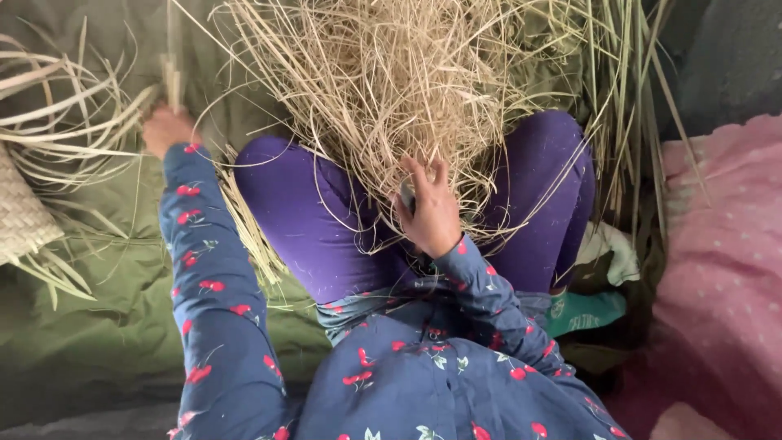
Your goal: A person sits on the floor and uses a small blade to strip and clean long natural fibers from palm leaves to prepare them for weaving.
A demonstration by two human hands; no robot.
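Note:
I sit cross-legged in purple trousers with a big tangle of dry straw-coloured fibres [391, 90] heaped over my lap. My right hand [429, 213] rests at the near edge of the heap, fingers curled into the strands around a small dark thing I cannot make out. My left hand [167, 129] is stretched out to the left on the green cloth [106, 301], closed around a few flat pale strips [173, 81] that stand up from it. More flat strips [65, 122] fan out just left of that hand.
A piece of woven mat [20, 216] lies at the far left edge with loose strips sticking out. A pink dotted cloth [725, 269] covers the right side. Long stalks [627, 90] lean at the upper right. A teal and white bundle [595, 277] sits by my right knee.

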